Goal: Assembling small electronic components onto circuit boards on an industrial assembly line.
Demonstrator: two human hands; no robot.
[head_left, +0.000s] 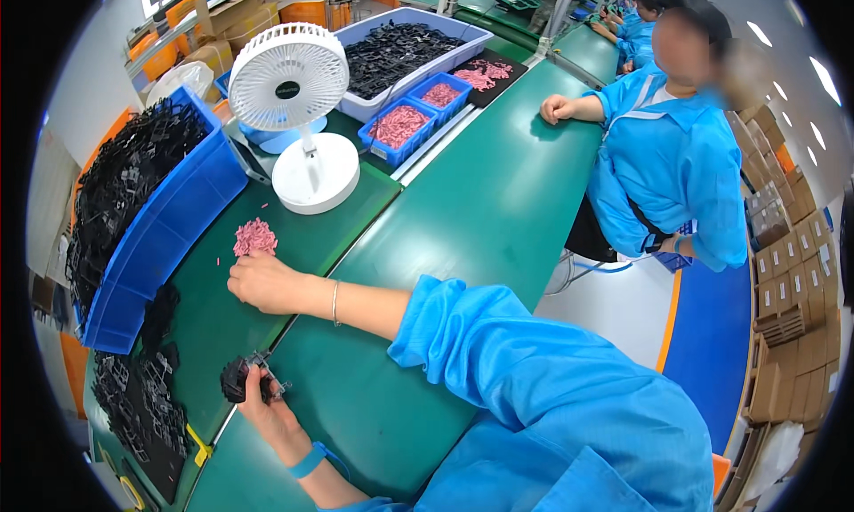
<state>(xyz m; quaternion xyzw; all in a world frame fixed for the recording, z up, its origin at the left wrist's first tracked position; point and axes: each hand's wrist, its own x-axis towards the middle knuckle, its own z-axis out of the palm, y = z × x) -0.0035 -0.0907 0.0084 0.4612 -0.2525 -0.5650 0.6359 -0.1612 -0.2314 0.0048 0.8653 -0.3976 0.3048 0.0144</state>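
My left hand (271, 414), with a blue band at the wrist, grips a dark plastic part (235, 380) and holds it up over the green table. A clear-grey piece (268, 370) sits at that part's right side. Farther off, my right hand (267, 285) is at the near edge of a small heap of pink pieces (256, 237). Its fingers are curled together and point down at the table; whatever is between them is hidden. A few single pink pieces lie loose around the heap.
A blue bin (169, 245) of black parts stands at the left, with more black parts (142, 405) on the table below it. A white fan (316, 174) stands beyond the heap. Blue trays (400, 152) hold pink pieces. A co-worker (667, 147) sits across at right.
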